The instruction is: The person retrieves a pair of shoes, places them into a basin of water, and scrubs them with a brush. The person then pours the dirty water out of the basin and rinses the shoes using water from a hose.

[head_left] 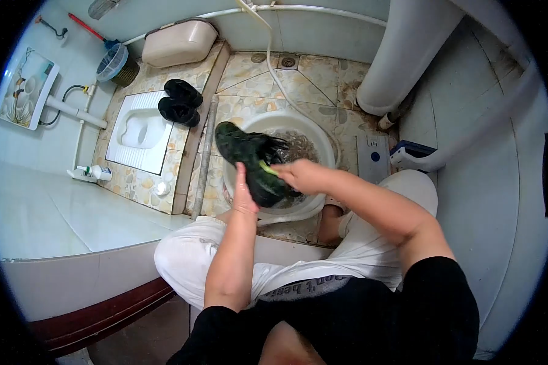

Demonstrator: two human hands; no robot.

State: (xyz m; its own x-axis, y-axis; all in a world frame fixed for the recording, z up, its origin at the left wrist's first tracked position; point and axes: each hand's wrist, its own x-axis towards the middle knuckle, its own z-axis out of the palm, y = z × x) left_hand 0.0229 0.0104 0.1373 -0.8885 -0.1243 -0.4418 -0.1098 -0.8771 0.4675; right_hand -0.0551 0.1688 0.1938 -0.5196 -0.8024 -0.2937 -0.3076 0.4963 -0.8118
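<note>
Over a round white basin (329, 145) of water, my left hand (243, 192) holds a dark wet shoe (230, 141) by its lower side, the shoe's toe end pointing up and left. My right hand (300, 176) is closed round a yellow-green brush (267, 168), which touches the shoe's side. The brush's bristles are hidden. A pair of black shoes (180, 102) stands at the right edge of the white squat toilet (119, 141).
A pale hose (276, 78) runs down behind the basin. A beige tub (179, 44) and a blue-rimmed bin (113, 62) are at the back left. A white pipe column (402, 55) rises at the right, near a blue-and-white object (411, 156). A raised tiled step edge lies left of the basin.
</note>
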